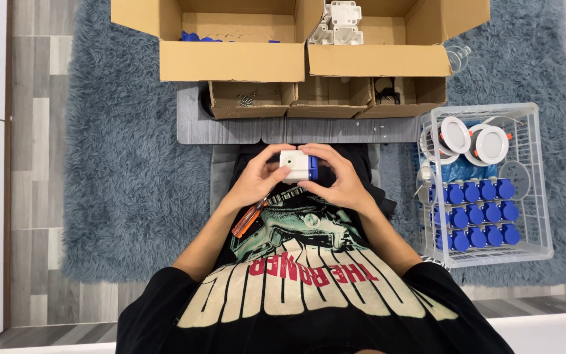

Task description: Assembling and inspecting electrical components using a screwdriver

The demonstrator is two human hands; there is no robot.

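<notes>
I'm gripping a small white and blue box [298, 166] above my lap, left hand [261, 177] and right hand [337, 178] curled closed around it, an orange-handled screwdriver [249, 217] tucked under my left palm

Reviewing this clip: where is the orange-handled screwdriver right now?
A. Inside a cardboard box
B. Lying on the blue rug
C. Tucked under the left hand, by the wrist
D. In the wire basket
C: the orange-handled screwdriver pokes out below the left hand, by the wrist, while both that hand and the right hand grip the small white and blue block.
</notes>
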